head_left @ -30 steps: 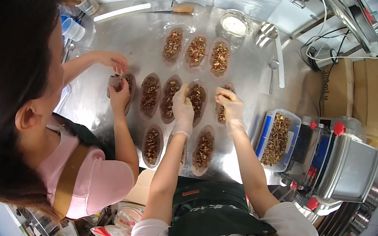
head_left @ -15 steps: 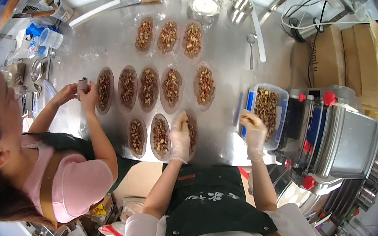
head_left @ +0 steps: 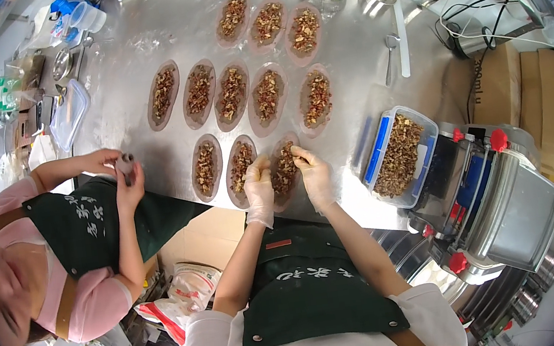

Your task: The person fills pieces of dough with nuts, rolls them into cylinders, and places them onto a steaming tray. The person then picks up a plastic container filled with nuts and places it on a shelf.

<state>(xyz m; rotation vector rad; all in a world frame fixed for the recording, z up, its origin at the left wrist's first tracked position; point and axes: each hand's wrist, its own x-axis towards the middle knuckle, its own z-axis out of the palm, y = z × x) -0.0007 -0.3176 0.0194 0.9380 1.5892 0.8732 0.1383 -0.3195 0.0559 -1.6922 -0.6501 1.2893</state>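
At the lower centre of the frame, our left hand in a translucent glove [head_left: 259, 188] and our similarly gloved right hand [head_left: 316, 176] flank a thin, pinkish-brown, nut-topped dough oval [head_left: 284, 172]; fingers curl at its edges, though we cannot tell whether they pinch anything; we should press lightly, keeping the smooth rim bare; at right, a clear plastic, blue-edged tub [head_left: 377, 160] holds coarse, crumbly brown pieces [head_left: 399, 159].
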